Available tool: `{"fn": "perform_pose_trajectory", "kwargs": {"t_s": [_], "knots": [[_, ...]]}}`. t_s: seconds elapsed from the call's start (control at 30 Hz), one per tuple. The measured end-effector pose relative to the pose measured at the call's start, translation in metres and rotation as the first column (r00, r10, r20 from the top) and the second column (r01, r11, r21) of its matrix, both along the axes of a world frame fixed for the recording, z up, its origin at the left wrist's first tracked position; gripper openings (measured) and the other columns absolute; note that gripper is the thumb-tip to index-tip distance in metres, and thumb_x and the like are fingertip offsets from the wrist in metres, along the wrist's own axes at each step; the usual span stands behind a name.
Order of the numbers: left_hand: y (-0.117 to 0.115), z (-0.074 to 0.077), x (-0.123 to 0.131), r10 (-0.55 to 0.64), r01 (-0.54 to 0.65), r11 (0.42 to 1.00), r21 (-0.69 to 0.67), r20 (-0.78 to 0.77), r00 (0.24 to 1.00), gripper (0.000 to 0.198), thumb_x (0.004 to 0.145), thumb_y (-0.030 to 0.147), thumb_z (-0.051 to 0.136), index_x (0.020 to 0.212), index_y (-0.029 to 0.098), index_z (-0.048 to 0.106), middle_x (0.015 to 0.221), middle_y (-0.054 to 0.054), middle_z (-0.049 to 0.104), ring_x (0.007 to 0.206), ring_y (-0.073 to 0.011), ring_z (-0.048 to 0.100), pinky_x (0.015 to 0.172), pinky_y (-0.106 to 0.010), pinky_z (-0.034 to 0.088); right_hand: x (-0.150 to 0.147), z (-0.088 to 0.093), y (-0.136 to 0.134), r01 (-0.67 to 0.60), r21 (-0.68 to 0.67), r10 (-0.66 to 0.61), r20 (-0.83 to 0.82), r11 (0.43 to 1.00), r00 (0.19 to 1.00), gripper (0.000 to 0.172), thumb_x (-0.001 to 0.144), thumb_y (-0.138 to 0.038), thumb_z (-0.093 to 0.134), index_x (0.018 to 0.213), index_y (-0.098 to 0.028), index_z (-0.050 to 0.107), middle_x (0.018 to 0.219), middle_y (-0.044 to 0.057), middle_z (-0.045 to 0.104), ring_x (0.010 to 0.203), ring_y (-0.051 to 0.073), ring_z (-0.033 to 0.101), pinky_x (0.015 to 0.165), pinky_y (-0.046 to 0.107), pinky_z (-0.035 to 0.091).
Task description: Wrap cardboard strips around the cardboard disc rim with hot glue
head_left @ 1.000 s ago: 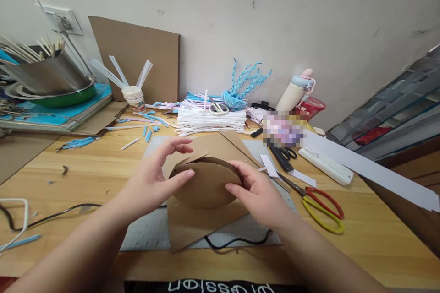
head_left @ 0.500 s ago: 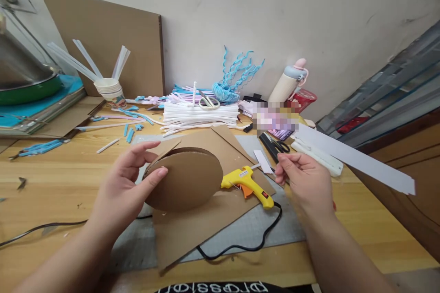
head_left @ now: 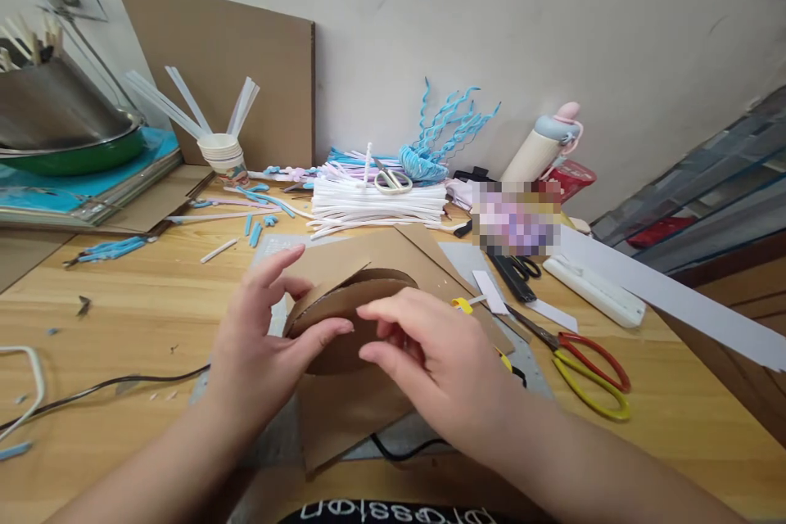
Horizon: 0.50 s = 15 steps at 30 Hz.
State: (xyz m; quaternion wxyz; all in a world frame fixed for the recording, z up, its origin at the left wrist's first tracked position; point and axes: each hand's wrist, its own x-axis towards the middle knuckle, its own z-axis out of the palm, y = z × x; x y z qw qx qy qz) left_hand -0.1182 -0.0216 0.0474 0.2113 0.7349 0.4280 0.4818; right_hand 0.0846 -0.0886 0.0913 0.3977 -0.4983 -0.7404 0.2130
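Note:
My left hand (head_left: pixel 264 344) grips the rim of a round cardboard piece (head_left: pixel 337 356), thumb on its front face and fingers behind. A narrow cardboard strip (head_left: pixel 328 282) stands along the upper left edge of the round piece. My right hand (head_left: pixel 435 352) is at the right side of the round piece, thumb and forefinger bent near each other; whether anything is between them is hidden. Under both hands lies a large cardboard sheet (head_left: pixel 344 430). Behind my right hand, only small yellow parts of a glue gun (head_left: pixel 462 305) show.
Red-and-yellow-handled scissors (head_left: pixel 589 377) lie at the right on the table. White pipe cleaners (head_left: pixel 377 205), a paper cup (head_left: pixel 222 155) and a bottle (head_left: pixel 537 151) stand or lie along the wall. A black cable (head_left: pixel 123 381) crosses the left side.
My right hand has moved left to the round cardboard, now covering most of the glue gun. The view has shifted left, and the red-and-yellow scissors are uncovered.

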Motion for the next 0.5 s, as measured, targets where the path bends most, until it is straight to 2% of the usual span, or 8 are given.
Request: {"fn": "perform_pose_trajectory", "kwargs": {"t_s": [0.13, 0.2, 0.33, 0.4, 0.5], "knots": [[-0.001, -0.004, -0.004, -0.008, 0.009, 0.999, 0.032, -0.042, 0.999, 0.069, 0.082, 0.038, 0.080, 0.141, 0.036, 0.046, 0.095, 0.000, 0.066, 0.092, -0.0235, 0.067, 0.086, -0.041, 0.053, -0.018, -0.002, 0.010, 0.029, -0.069, -0.031, -0.020, 0.997, 0.999, 0.009, 0.094, -0.019, 0.065, 0.097, -0.022, 0.073, 0.085, 0.000, 0.075, 0.075, 0.015, 0.067, 0.068, 0.026, 0.052], [-0.001, -0.006, -0.006, -0.025, 0.029, 0.998, 0.057, -0.060, 0.998, 0.067, 0.083, 0.038, 0.078, 0.141, 0.036, 0.045, 0.096, -0.001, 0.067, 0.092, -0.0240, 0.068, 0.086, -0.042, 0.054, -0.020, -0.003, 0.011, 0.044, -0.115, -0.048, -0.039, 0.992, 0.998, 0.011, 0.093, -0.018, 0.064, 0.088, -0.023, 0.072, 0.078, -0.003, 0.074, 0.068, 0.013, 0.066, 0.063, 0.026, 0.050], [-0.001, -0.007, -0.006, -0.038, 0.046, 0.995, 0.088, -0.082, 0.996, 0.073, 0.081, 0.042, 0.081, 0.143, 0.039, 0.043, 0.102, -0.002, 0.068, 0.090, -0.0232, 0.068, 0.090, -0.043, 0.053, -0.020, -0.001, 0.008, 0.069, -0.200, -0.085, -0.069, 0.977, 0.994, 0.019, 0.090, -0.015, 0.062, 0.073, -0.023, 0.066, 0.059, -0.006, 0.063, 0.051, 0.010, 0.056, 0.050, 0.024, 0.044], [-0.002, -0.006, -0.005, -0.017, 0.027, 0.995, 0.099, -0.102, 0.995, 0.075, 0.080, 0.046, 0.081, 0.144, 0.039, 0.043, 0.101, -0.001, 0.067, 0.091, -0.0231, 0.067, 0.093, -0.043, 0.051, -0.017, -0.001, 0.007, 0.109, -0.155, -0.119, -0.057, 0.982, 0.991, 0.020, 0.089, -0.014, 0.060, 0.072, -0.023, 0.064, 0.058, -0.007, 0.062, 0.049, 0.010, 0.056, 0.049, 0.024, 0.044], [-0.002, -0.003, -0.004, 0.026, -0.012, 0.995, 0.100, -0.138, 0.990, 0.076, 0.079, 0.051, 0.081, 0.144, 0.038, 0.043, 0.095, 0.001, 0.066, 0.092, -0.0229, 0.067, 0.095, -0.041, 0.049, -0.013, -0.004, 0.006, 0.197, 0.018, -0.196, -0.042, 0.980, 0.980, 0.017, 0.093, -0.016, 0.059, 0.080, -0.023, 0.068, 0.067, -0.004, 0.069, 0.054, 0.012, 0.060, 0.052, 0.025, 0.048]]}}
